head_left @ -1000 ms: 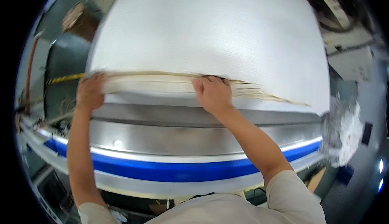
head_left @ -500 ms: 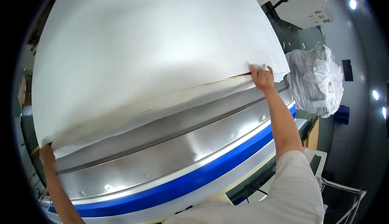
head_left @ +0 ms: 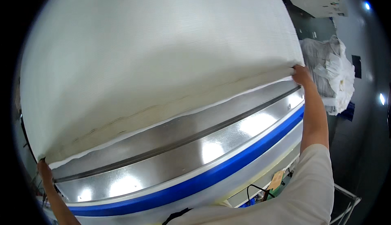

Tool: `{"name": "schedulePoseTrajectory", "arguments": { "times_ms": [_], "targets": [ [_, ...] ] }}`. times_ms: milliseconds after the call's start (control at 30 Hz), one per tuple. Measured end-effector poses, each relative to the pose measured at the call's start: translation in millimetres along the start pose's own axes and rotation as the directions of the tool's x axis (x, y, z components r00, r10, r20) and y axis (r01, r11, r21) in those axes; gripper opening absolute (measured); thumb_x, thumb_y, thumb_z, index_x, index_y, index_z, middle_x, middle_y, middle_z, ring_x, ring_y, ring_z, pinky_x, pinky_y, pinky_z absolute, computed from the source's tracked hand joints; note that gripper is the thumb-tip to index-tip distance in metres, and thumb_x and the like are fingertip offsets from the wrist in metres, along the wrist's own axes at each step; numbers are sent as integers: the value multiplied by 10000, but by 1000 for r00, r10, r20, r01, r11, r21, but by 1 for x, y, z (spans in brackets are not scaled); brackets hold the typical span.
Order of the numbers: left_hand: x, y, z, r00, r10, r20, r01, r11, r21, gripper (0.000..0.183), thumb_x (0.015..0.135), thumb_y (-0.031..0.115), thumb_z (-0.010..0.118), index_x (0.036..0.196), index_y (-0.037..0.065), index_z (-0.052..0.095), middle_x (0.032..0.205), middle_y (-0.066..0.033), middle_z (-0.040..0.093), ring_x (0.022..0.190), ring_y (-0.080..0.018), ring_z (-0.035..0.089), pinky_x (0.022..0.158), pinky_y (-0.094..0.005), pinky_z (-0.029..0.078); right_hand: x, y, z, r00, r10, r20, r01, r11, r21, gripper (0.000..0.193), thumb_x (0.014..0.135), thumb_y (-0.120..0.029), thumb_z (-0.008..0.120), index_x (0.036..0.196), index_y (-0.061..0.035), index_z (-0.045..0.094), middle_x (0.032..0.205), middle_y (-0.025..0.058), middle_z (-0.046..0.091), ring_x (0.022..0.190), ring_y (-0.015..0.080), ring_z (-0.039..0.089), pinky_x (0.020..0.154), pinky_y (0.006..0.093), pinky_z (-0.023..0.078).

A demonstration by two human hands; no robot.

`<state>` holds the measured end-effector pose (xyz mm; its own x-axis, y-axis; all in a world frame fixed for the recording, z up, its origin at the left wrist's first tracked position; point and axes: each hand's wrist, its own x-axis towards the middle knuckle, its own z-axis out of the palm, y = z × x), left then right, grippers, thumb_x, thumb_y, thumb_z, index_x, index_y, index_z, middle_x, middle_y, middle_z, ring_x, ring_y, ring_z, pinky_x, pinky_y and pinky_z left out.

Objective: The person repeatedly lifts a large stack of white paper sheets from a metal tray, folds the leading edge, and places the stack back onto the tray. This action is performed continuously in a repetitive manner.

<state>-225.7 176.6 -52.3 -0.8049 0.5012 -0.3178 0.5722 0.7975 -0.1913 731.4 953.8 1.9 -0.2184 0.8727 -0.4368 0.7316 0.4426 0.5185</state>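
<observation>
A wide white sheet of fabric, apparently in layers, spreads over a metal-topped table and fills most of the view. Its near edge hangs in a loose, slightly rippled fold above the steel surface. At the left end of that edge, my left hand is closed on the fabric corner, its fingertips mostly hidden. My right hand grips the right end, with fingers tucked into the fold. Between the two hands the edge runs stretched, lower at the left.
A blue strip lines the table's near side. Beyond the right end stands a bulky white bag, with a pale machine housing farther off. Cables and small items lie below my right arm.
My right hand has moved outward to the right end of the edge, and my left hand slightly lower. The fabric edge is drawn straighter, and the view has shifted.
</observation>
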Motion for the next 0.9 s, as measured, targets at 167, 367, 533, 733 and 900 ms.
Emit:
{"name": "schedulePoseTrajectory", "arguments": {
  "times_ms": [167, 367, 533, 733, 900],
  "targets": [
    [1, 56, -4, 975, 95, 202, -195, 807, 558, 327, 902, 72, 416, 1204, 50, 540, 1236, -126, 546, 1192, -261, 473, 1083, -410, 274, 3, 58, 50, 994, -17, -107, -18, 945, -326, 204, 891, -142, 491, 1031, -111, 636, 1002, 97, 654, 906, 286, 631, 824, 416, 488],
    [-44, 135, -102, 997, 77, 13, -76, 913, 401, 335, 880, 78, 457, 1168, 141, 616, 1156, -107, 622, 1086, -325, 555, 999, -444, 399, -34, 82, -22, 993, 35, -113, -26, 997, 78, 343, 831, -76, 491, 1121, -140, 661, 1094, 162, 649, 1019, 328, 609, 878, 421, 466],
    [-77, 72, -154, 984, 180, 10, -167, 891, 422, 334, 843, 64, 487, 1131, 132, 641, 1116, -121, 637, 1041, -352, 568, 924, -465, 447, -57, 142, -30, 977, -112, -183, 139, 980, 143, 327, 822, -74, 510, 1113, -108, 657, 1054, 174, 655, 994, 347, 613, 860, 433, 467],
    [-167, 56, -125, 942, 158, 295, -287, 834, 471, 357, 775, 34, 529, 1093, 133, 658, 1065, -127, 656, 993, -326, 593, 893, -461, 446, -136, 148, 8, 958, -287, -11, 287, 957, -44, 335, 754, -40, 568, 1067, -107, 670, 980, 172, 667, 930, 362, 622, 828, 424, 481],
    [-228, 32, -46, 753, 26, 658, -463, 731, 501, 287, 745, 91, 598, 1014, 139, 686, 1073, -100, 662, 1036, -293, 610, 933, -424, 441, -184, 109, 56, 922, -283, 263, 335, 924, -181, 323, 737, -89, 614, 1048, -143, 685, 941, 133, 675, 884, 338, 628, 840, 426, 487]
  ]
}}
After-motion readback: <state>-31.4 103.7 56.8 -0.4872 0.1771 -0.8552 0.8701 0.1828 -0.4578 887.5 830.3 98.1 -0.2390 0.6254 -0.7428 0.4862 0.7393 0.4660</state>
